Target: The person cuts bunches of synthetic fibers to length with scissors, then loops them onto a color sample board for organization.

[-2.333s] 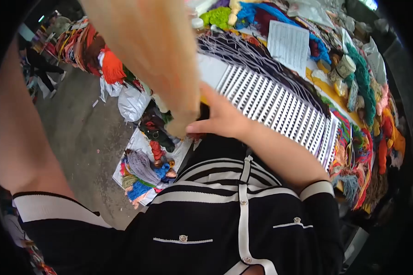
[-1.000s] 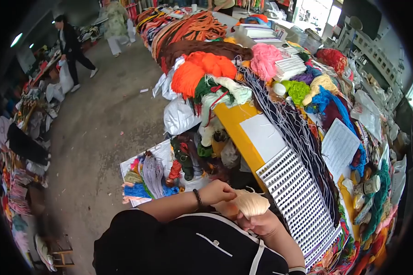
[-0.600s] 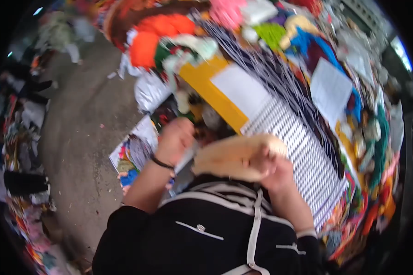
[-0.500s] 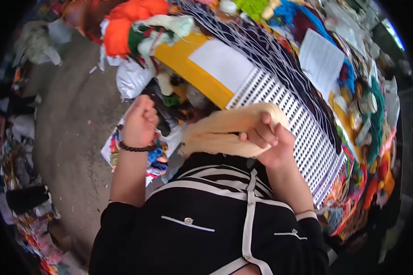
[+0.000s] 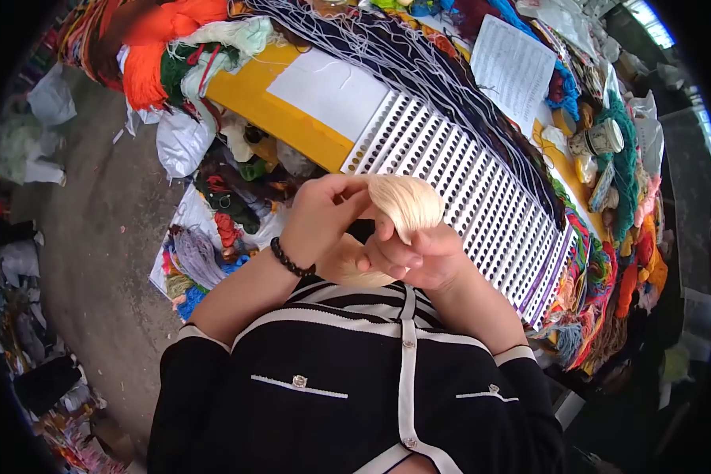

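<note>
A cream skein of yarn [image 5: 407,204] is looped over the fingers of my right hand [image 5: 430,257], which is closed around it in front of my waist. My left hand [image 5: 316,221], with a dark beaded bracelet [image 5: 291,259] at its wrist, meets the skein from the left. Its fingers are bent against the upper left part of the loop, and their tips are partly hidden. Below and between the hands hangs a lower part of the same skein, half covered by my fingers.
Beyond my hands lies a white card with rows of dark holes [image 5: 466,189] on a yellow board [image 5: 253,87]. Dark and lilac strands [image 5: 419,63] run across it. A printed sheet [image 5: 513,71], a jar [image 5: 604,137], orange yarn [image 5: 146,75] and a white bag [image 5: 183,142] surround it.
My left hand, a fist held apart at the left, has come right to the skein. The skein, stretched leftward before, is now bunched upright between both hands. The view has shifted slightly.
</note>
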The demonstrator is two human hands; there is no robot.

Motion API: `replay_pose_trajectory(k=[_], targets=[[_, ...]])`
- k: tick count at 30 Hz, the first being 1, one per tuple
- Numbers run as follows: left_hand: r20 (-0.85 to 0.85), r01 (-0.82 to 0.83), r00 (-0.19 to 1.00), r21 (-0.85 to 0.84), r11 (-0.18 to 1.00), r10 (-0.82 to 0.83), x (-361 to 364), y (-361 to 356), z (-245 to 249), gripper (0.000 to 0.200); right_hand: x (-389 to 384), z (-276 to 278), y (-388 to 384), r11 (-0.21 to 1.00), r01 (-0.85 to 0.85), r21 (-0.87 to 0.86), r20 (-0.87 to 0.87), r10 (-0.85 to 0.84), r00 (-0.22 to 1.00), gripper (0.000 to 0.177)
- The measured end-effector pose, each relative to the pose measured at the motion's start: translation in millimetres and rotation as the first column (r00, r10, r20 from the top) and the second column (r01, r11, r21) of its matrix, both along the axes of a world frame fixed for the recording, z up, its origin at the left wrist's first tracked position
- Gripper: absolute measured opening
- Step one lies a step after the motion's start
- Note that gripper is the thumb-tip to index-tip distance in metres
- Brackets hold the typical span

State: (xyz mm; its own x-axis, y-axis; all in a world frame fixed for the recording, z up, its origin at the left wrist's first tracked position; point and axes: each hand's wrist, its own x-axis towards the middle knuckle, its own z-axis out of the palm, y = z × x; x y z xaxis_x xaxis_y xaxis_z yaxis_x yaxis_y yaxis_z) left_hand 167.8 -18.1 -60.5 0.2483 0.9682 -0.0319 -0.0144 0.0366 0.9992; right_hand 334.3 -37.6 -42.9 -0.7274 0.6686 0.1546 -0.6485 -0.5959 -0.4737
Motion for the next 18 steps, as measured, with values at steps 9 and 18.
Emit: replay_pose_trajectory(k=[9,18], targets=[[0.593,-0.164,0.658,-0.487,0.858,0.463,-134.4,4.1,-45.7,0.005,51.2,0.5,17.9,0.967,0.254,-0.022,-0.188,-0.254,0.949,0.027],[-0.214,-0.096,0.977,-0.388,0.917,0.012,-76.7,-70.4,-72.7,0.021,46.0,3.6,16.5,0.968,0.234,-0.088,-0.183,-0.246,0.952,0.027]])
